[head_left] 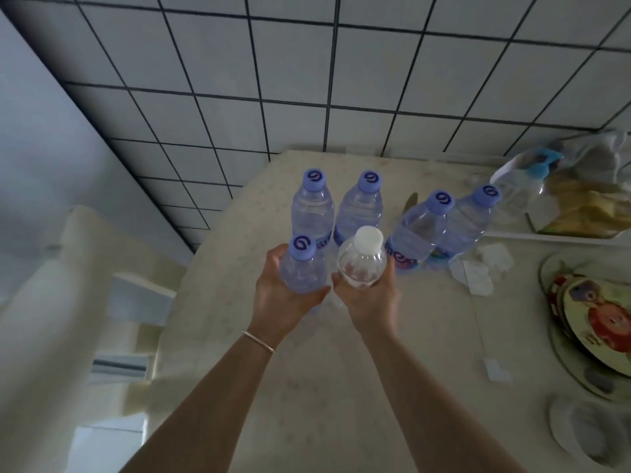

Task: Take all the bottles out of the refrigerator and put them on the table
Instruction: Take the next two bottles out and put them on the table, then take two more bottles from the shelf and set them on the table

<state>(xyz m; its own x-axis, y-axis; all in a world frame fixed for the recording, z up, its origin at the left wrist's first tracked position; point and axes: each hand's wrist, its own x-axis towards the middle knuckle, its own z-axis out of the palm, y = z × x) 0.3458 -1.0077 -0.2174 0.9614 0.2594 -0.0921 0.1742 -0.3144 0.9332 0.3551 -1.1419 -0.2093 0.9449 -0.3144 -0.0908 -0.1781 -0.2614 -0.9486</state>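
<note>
My left hand grips a clear water bottle with a purple cap, held upright over the table. Right beside it, my right hand holds a clear bottle with a white cap. Just behind these, several more purple-capped bottles stand upright on the table: two at the back left and two at the right. The bases of the two held bottles are hidden by my hands, so contact with the table cannot be told. The refrigerator is out of view.
A clear plastic bag with yellowish contents lies at the back right. Stacked patterned plates sit at the right edge, crumpled paper in front of the right bottles. A tiled wall backs the table; a chair stands at left.
</note>
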